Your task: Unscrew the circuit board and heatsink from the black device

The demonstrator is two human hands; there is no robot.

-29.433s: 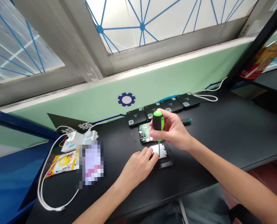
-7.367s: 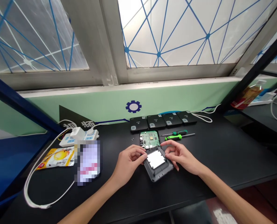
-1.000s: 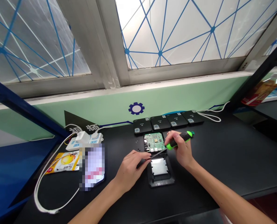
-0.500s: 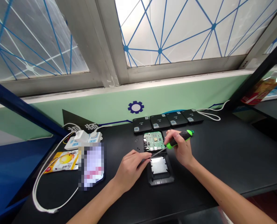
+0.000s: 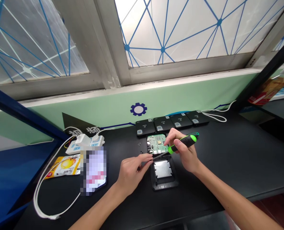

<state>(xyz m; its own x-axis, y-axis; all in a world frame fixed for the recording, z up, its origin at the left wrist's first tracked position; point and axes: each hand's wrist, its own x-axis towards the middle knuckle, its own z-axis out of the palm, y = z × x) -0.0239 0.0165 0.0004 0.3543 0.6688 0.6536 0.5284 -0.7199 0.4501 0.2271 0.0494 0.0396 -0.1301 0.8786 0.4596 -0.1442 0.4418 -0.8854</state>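
My right hand (image 5: 186,153) grips the black and green handle of a screwdriver (image 5: 183,143), whose shaft points down and left. The fingertips of my left hand (image 5: 134,171) are pinched at the shaft's tip; anything small between them is too tiny to make out. Beyond the shaft, a green circuit board (image 5: 156,143) sits in a black case half. Nearer to me lies a black cover (image 5: 164,185) with a silver metal plate (image 5: 163,169) inside, just right of my left fingertips.
Several black boxes (image 5: 144,127) line the wall. Small screws (image 5: 139,144) lie left of the board. At the left are a phone (image 5: 95,172), a snack packet (image 5: 65,166), a power strip (image 5: 98,140) and a looped white cable (image 5: 36,198).
My right fingers have loosened and spread somewhat on the screwdriver handle, which has shifted slightly left. My left hand has moved a little left, with its fingertips still at the tip.
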